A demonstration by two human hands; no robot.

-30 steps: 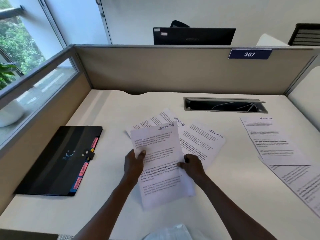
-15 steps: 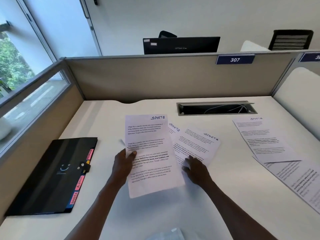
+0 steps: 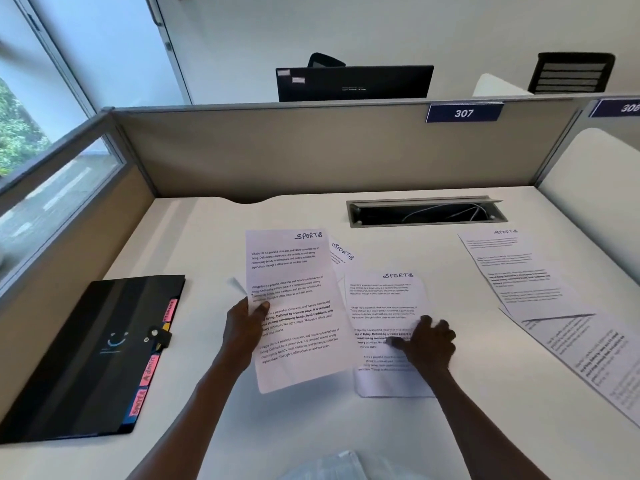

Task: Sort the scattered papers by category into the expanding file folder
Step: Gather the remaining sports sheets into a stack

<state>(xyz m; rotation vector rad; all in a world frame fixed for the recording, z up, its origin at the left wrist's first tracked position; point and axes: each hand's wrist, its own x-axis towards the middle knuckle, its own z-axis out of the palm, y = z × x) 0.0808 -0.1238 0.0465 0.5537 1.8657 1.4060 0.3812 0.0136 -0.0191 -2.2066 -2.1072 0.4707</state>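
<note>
- The left hand (image 3: 244, 329) sits a little left of the frame's centre; its grip is closed on the left edge of a printed sheet (image 3: 294, 306), thumb on top of the page, fingers hidden beneath it.
- That sheet is headed "SPORTS" in handwriting at its upper right corner and reaches from the hand up toward mid-frame, slightly tilted.
- The right hand (image 3: 427, 342) lies right of centre, palm down, fingers spread flat on a second sheet (image 3: 384, 306) that rests on the bench (image 3: 346, 427); it presses the page and grasps nothing.
- The second sheet also reads "SPORTS" at its top, and its left side is overlapped by the held sheet.
- A third sheet (image 3: 341, 252), its "SPORTS" heading slanted, peeks out between the two, mostly covered.
- At the right of the frame two more printed sheets (image 3: 512, 268) overlap on the bench, the lower one running off the right edge.
- The expanding file folder (image 3: 93, 355), black and closed, lies flat at the lower left of the frame, well apart from the papers; coloured tabs (image 3: 149, 374) show along its right edge, one reading "Admin".
- A cable slot (image 3: 426, 211) is cut into the bench above the papers.
</note>
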